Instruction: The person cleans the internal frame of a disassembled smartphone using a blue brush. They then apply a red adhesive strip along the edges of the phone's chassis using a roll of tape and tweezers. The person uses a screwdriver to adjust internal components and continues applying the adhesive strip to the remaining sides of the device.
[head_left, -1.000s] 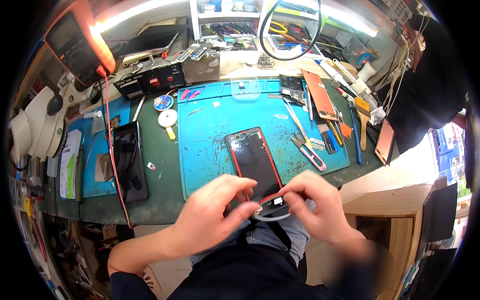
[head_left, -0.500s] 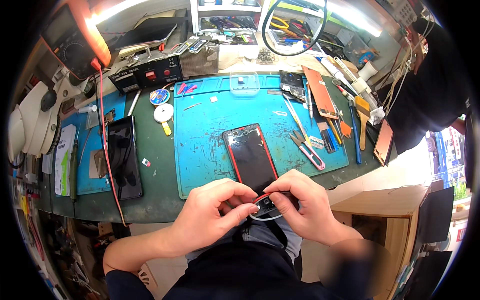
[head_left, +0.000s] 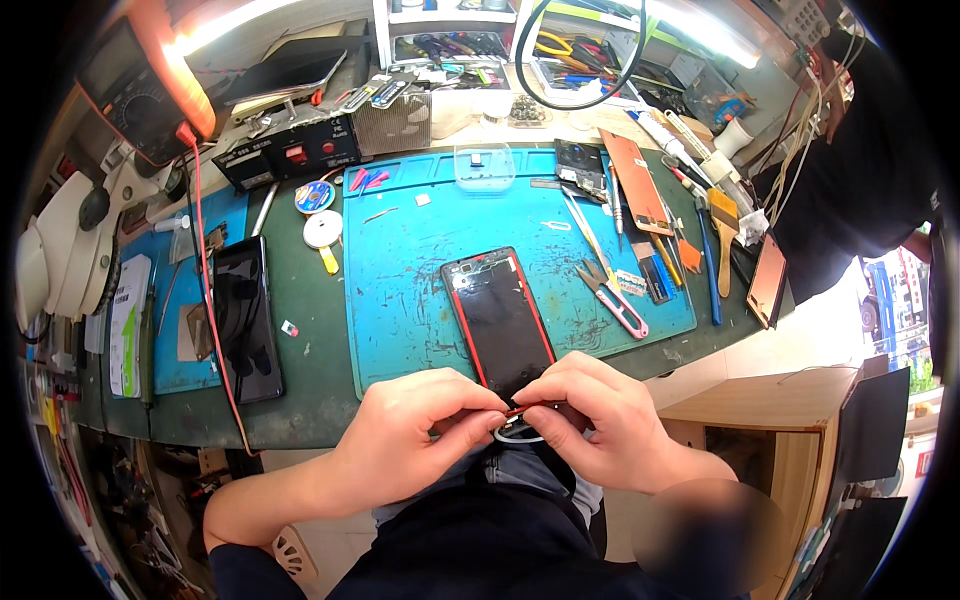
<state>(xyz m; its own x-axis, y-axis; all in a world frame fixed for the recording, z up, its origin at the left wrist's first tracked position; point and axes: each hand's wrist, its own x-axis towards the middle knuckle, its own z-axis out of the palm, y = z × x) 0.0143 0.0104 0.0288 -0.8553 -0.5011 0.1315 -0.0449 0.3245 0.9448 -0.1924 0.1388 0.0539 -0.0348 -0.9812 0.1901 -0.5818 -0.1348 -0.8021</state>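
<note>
Pinched between the fingertips of both hands is a small black part with a red edge (head_left: 515, 411), mostly hidden by fingers. My left hand (head_left: 420, 425) is closed on its left end, my right hand (head_left: 605, 420) on its right end. Below it, a thin whitish loop (head_left: 517, 439) curves between the hands. Just beyond my fingers, a black phone body with red side edges (head_left: 500, 330) lies on the blue work mat (head_left: 400, 300). Its near end is partly covered by my hands.
Pink-handled scissors (head_left: 622, 305), tweezers (head_left: 590, 238) and a copper-coloured phone back (head_left: 637, 185) lie to the right. Another black phone (head_left: 248, 320) and a red cable (head_left: 208, 280) are at left. Solder spools (head_left: 320, 228) sit beside the mat. A person in black (head_left: 850, 190) stands at right.
The small black part has tipped, so its dark face, visible before, now shows mostly as a thin red edge. My fingertips have drawn slightly closer together around it.
</note>
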